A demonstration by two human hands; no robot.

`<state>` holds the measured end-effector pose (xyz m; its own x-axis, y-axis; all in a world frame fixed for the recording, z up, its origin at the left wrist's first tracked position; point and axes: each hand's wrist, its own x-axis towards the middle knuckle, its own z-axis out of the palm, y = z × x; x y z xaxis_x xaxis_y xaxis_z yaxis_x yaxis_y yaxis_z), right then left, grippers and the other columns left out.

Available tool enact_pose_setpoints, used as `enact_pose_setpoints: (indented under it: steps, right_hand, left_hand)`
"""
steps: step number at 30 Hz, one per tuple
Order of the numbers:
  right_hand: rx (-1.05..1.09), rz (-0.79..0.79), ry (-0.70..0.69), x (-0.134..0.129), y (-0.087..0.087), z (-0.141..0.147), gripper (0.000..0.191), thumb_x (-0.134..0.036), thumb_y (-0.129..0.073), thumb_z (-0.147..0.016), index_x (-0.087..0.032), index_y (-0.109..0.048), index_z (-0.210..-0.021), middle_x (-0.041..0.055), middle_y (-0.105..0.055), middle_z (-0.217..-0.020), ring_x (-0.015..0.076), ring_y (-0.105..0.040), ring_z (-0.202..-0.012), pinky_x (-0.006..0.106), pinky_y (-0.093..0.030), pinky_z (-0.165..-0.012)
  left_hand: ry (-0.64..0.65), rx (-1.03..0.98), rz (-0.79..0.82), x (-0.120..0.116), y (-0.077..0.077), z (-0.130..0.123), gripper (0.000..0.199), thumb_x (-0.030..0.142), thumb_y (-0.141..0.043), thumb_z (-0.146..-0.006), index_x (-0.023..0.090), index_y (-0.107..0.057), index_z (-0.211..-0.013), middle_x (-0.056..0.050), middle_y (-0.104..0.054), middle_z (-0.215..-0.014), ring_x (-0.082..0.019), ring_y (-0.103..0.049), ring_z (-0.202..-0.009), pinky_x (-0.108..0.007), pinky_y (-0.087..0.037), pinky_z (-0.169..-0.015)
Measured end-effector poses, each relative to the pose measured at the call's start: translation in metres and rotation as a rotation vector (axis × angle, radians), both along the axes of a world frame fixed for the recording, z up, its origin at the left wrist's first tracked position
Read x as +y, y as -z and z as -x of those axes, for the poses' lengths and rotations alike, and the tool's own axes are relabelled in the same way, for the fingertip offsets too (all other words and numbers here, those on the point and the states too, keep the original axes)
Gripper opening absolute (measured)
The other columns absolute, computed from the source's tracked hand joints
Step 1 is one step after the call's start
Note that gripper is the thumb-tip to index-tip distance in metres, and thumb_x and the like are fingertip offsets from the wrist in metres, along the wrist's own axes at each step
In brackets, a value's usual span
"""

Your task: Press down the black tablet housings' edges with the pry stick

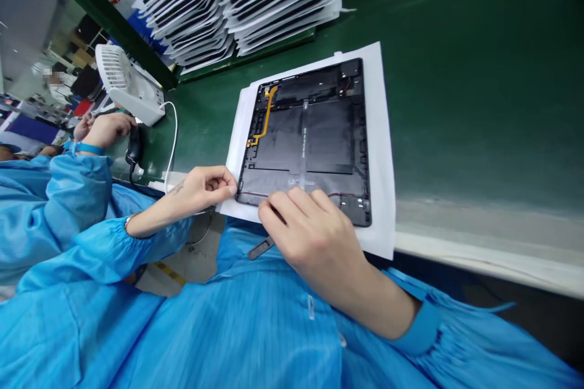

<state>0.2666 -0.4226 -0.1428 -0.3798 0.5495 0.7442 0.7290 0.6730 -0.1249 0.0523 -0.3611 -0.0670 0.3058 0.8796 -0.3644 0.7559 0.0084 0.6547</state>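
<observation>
Lettering (304,143), unreadably small, is marking the black casing (331,140) while left hand (203,187), pinched, and right hand (314,228), half-curled, are resting at its near edge, grips unclear.

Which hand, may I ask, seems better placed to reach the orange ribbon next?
Probably the left hand, by the near left corner of the black casing, nearer the orange ribbon than the right hand, farther right.

Right of the white fan (131,103) stand stacked sheets (283,3); from it trails a white cable (176,132); near it, a black device (133,147).
</observation>
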Motion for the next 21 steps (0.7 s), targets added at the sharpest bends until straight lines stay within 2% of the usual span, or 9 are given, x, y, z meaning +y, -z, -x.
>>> enact_pose_setpoints:
  steps: [12, 21]
  right_hand:
    - [0.049, -0.011, 0.003, 0.000, 0.001, 0.001, 0.031, -0.006, -0.045, -0.099, -0.017, -0.061, -0.075, 0.0039, -0.053, -0.071, 0.0195, -0.036, -0.072, 0.035, -0.024, -0.067]
    - [0.094, -0.023, 0.010, 0.001, 0.002, 0.004, 0.031, -0.004, -0.045, -0.098, -0.017, -0.061, -0.074, 0.0032, -0.053, -0.071, 0.0186, -0.036, -0.071, 0.034, -0.024, -0.066]
  left_hand:
    - [0.003, 0.131, 0.105, 0.008, -0.015, -0.014, 0.024, 0.037, -0.065, -0.073, 0.014, -0.059, -0.073, 0.005, -0.043, -0.060, -0.008, -0.034, -0.058, -0.021, -0.025, -0.055]
    - [0.042, 0.182, 0.161, 0.016, -0.027, -0.019, 0.019, 0.033, -0.066, -0.070, 0.015, -0.060, -0.072, 0.003, -0.053, -0.068, -0.009, -0.043, -0.064, -0.020, -0.033, -0.060]
